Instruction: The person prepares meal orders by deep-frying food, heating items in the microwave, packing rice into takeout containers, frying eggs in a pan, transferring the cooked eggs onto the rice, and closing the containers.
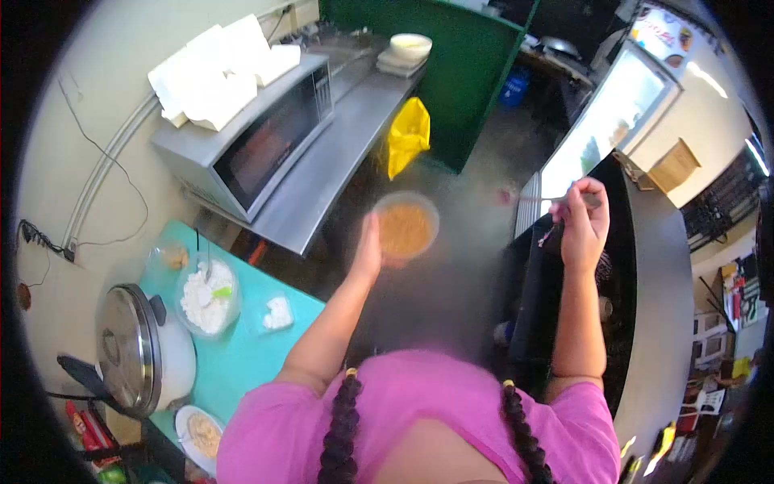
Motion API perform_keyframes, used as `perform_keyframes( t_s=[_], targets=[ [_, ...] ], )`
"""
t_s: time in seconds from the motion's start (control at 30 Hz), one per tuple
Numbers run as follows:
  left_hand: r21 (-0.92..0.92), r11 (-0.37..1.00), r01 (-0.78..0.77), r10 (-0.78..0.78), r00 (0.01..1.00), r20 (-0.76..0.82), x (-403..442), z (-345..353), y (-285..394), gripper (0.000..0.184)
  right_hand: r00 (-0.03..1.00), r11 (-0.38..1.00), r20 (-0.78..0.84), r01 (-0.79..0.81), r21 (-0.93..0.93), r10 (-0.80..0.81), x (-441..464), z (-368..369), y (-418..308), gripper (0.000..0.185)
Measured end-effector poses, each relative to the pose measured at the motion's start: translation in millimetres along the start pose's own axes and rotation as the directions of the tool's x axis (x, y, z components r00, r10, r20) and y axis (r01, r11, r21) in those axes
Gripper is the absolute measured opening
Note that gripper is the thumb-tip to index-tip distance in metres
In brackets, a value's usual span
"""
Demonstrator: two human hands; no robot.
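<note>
A round clear container (405,228) with orange-brown food in it rests in my left hand (371,248), whose fingers wrap round its side and underside. My right hand (582,222) is raised at the right, its fingers closed on the handle of a thin utensil (538,198). The utensil points left toward the container and does not touch it; its far end is blurred and looks reddish.
On the turquoise table (234,371) at the left are a bowl of white food (208,297), a small clear box (276,313), a large cooker (145,351) and a plate (201,440). A microwave (270,141) stands on a metal counter (310,194). A dark counter (657,298) runs along the right.
</note>
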State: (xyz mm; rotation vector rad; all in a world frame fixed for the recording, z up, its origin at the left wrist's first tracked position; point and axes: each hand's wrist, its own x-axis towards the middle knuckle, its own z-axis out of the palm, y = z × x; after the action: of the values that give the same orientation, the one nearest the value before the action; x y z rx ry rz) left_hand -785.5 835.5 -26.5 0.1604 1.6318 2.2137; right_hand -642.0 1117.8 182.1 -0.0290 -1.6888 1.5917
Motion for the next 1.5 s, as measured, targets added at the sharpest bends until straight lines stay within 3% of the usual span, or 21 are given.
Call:
perform_keyframes(
  t_s=[0.1,0.27,0.33,0.37,0.4,0.43,0.53,0.63,0.7,0.77,0.87,0.9,1.03,1.1,1.17,1.23,1.33,1.37,1.4,1.43,1.5],
  targets=[
    [0.051,0.994,-0.101,0.103,0.994,-0.039,40.8,44.9,30.4,0.07,0.998,0.975,0.013,0.051,0.218,-0.055,38.8,30.2,48.1,0.018],
    [0.053,0.984,-0.167,0.174,0.974,-0.149,103.4,64.2,59.0,0.048,0.937,0.983,0.302,0.146,0.116,-0.174,103.7,84.8,129.4,0.019],
    [0.079,0.969,-0.234,0.244,0.955,-0.17,139.8,48.5,48.8,0.047,0.736,0.834,0.589,0.522,-0.178,-0.335,126.8,105.6,154.2,0.011],
    [0.103,0.947,-0.305,0.319,0.932,-0.173,155.1,39.1,43.9,0.046,0.729,0.839,0.599,0.518,-0.168,-0.33,133.4,117.8,168.8,0.011],
    [-0.051,0.986,-0.157,0.145,0.972,-0.188,152.6,46.5,73.3,0.045,0.646,0.795,0.658,0.596,-0.116,-0.388,141.0,131.3,184.9,0.01],
    [-0.058,0.986,-0.159,0.144,0.967,-0.208,168.4,37.5,72.4,0.045,0.551,0.746,0.711,0.664,-0.056,-0.437,148.4,144.7,198.0,0.015],
    [-0.085,0.977,-0.194,0.161,0.94,-0.3,216.3,2.7,62.1,0.045,0.434,0.754,0.777,0.652,0.079,-0.456,169.7,175.3,218.6,0.025],
    [0.045,0.963,-0.264,0.264,0.906,-0.33,261.9,-25.6,65.8,0.046,0.362,0.713,0.758,0.676,0.188,-0.543,211.8,208.7,238.1,0.028],
    [-0.007,0.975,-0.223,0.209,0.922,-0.325,277.5,-31.5,70.9,0.048,0.383,0.695,0.753,0.706,0.135,-0.535,237.5,234.1,257.4,0.029],
    [-0.2,0.969,-0.148,0.075,0.94,-0.334,286.2,-24.8,97.7,0.051,0.364,0.713,0.775,0.684,0.153,-0.516,253.8,257.9,281.8,0.03],
    [-0.116,0.955,-0.272,0.195,0.874,-0.445,315.1,-49.3,90.2,0.051,0.131,0.697,0.815,0.604,0.386,-0.565,273.5,285.5,300.6,0.032],
    [-0.097,0.955,-0.281,0.208,0.865,-0.457,321.9,-55.5,91.4,0.051,0.11,0.696,0.807,0.581,0.421,-0.58,286.7,296.1,309.5,0.032],
    [-0.16,0.938,-0.309,0.176,0.818,-0.548,344.5,-54.9,109.4,0.052,0.188,0.669,0.722,0.579,0.467,-0.666,338.2,339.8,352.4,0.034],
    [-0.153,0.931,-0.33,0.17,0.767,-0.618,358.0,-44.6,120.3,0.053,0.041,0.664,0.757,0.514,0.544,-0.652,356.1,362.0,372.9,0.033],
    [-0.122,0.929,-0.348,0.176,0.709,-0.683,374.8,-46.8,124.7,0.054,-0.084,0.587,0.662,0.391,0.709,-0.744,371.6,377.2,375.8,0.029],
    [0.0,0.925,-0.379,0.242,0.593,-0.768,391.6,-51.1,120.9,0.055,-0.071,0.547,0.589,0.293,0.784,-0.805,389.9,393.6,387.9,0.028],
    [0.02,0.922,-0.387,0.239,0.527,-0.816,400.3,-44.2,131.3,0.054,0.183,0.614,0.588,0.303,0.729,-0.788,414.6,421.8,409.3,0.019],
    [0.074,0.931,-0.358,0.258,0.501,-0.826,402.9,-42.7,130.7,0.054,0.171,0.617,0.594,0.278,0.737,-0.786,414.3,432.3,412.3,0.019],
    [0.072,0.929,-0.362,0.252,0.478,-0.841,405.2,-42.8,127.8,0.054,0.361,0.771,0.716,0.011,0.637,-0.597,409.9,444.7,411.8,0.014],
    [0.163,0.91,-0.381,0.331,0.431,-0.84,408.1,-45.9,124.2,0.055,0.468,0.816,0.814,-0.278,0.506,-0.345,405.9,457.3,410.8,0.01],
    [0.261,0.885,-0.386,0.405,0.361,-0.84,407.2,-49.7,121.6,0.057,0.446,0.818,0.832,-0.307,0.487,-0.328,399.1,475.2,407.2,0.009]
  ],
)
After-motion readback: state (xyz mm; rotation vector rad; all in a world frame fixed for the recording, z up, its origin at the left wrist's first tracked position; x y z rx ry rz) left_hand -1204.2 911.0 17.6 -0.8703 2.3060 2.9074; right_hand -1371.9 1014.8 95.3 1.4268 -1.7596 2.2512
